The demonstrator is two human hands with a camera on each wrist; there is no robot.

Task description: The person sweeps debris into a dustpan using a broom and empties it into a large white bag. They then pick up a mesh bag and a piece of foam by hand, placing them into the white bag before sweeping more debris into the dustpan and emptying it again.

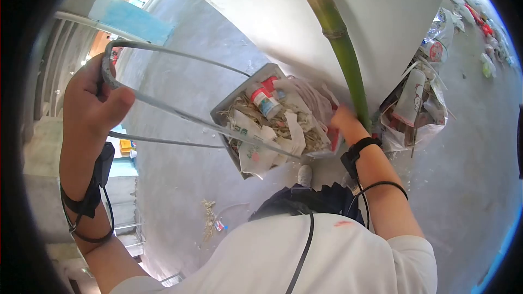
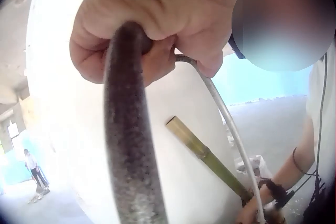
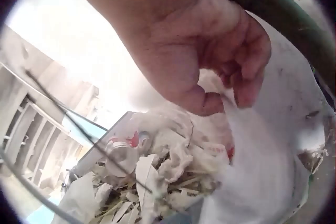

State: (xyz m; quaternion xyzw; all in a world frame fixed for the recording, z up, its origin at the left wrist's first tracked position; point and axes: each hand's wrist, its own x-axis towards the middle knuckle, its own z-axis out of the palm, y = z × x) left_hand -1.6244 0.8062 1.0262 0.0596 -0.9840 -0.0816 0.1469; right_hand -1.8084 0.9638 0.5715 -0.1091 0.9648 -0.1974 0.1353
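Observation:
My left hand [image 1: 95, 98] grips the bent end of a long grey metal handle [image 1: 163, 110], with fingers curled round the tube. The handle's bars run down to a grey dustpan [image 1: 239, 91] full of rubbish. In it lie a cup-shaped container [image 1: 265, 102], torn white wrappers [image 1: 259, 149] and dry plant scraps. At the dustpan's right side is my right hand [image 1: 348, 122], beside a pinkish-white plastic bag [image 1: 313, 95]. Seen from the right wrist, the thumb and forefinger pinch thin whitish plastic [image 3: 252, 150], which hangs below them, partly blurred.
A green bamboo pole [image 1: 338, 38] leans against a white wall [image 1: 392, 11], close by my right hand. Right of it sits a rubbish-filled bag [image 1: 408, 136]. More litter [image 1: 487, 43] lies farther back. Small scraps [image 1: 210, 220] lie on the grey floor. A distant person [image 2: 34, 166] stands at left.

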